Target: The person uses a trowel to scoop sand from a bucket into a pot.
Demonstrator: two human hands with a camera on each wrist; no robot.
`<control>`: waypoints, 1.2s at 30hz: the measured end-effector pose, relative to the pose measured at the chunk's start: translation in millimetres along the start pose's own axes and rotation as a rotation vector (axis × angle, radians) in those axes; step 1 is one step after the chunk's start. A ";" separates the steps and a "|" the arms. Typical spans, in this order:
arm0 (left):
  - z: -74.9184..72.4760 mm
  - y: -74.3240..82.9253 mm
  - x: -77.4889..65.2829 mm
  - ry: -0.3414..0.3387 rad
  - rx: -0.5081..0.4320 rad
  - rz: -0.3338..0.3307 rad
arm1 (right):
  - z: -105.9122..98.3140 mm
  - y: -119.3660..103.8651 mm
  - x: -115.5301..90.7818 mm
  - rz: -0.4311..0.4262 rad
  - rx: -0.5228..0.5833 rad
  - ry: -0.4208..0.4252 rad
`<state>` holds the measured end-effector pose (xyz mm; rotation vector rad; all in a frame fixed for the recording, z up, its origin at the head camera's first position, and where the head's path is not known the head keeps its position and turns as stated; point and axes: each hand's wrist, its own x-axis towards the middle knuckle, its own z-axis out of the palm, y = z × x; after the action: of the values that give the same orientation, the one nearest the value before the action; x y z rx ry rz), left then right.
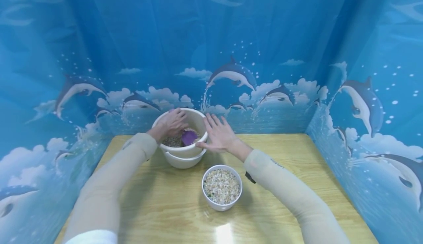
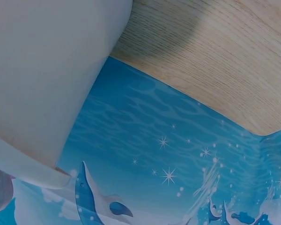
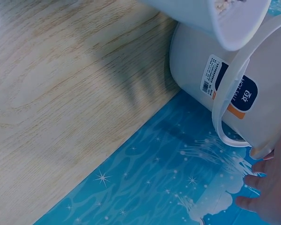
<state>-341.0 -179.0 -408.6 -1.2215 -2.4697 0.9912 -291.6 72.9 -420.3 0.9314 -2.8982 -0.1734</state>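
Note:
A white bucket (image 1: 187, 152) with its handle hanging down at the front stands at the back left of the table, with grain inside. Among the grain lies a purple scoop (image 1: 189, 137). My left hand (image 1: 173, 123) reaches over the bucket's left rim; its fingertips are hidden, so whether it grips the rim or the scoop's handle does not show. Against the right side of the rim rests my right hand (image 1: 219, 134), its fingers straight and spread. Nearer to me is a white bowl (image 1: 222, 206) filled with pale mixed grain.
The wooden table (image 1: 271, 196) ends at a blue dolphin-print curtain (image 1: 281, 119) that encloses the back and both sides. A printed label (image 3: 236, 91) is on the bucket's side. Small purple bits (image 1: 171, 110) show at the bucket's back rim.

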 end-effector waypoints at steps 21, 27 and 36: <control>4.6 1.4 -7.5 0.045 -0.010 0.023 | -0.1 0.4 -0.5 0.000 -0.008 -0.002; 6.1 1.0 -8.7 0.035 -0.031 0.038 | -0.5 -0.8 -1.2 -0.001 -0.008 0.011; 6.1 2.1 -11.6 0.027 -0.077 0.046 | -0.4 -2.0 -1.3 0.007 0.002 0.009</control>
<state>-335.1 -189.9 -413.3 -1.3123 -2.4909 0.8928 -289.3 72.0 -420.3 0.9203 -2.8934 -0.1649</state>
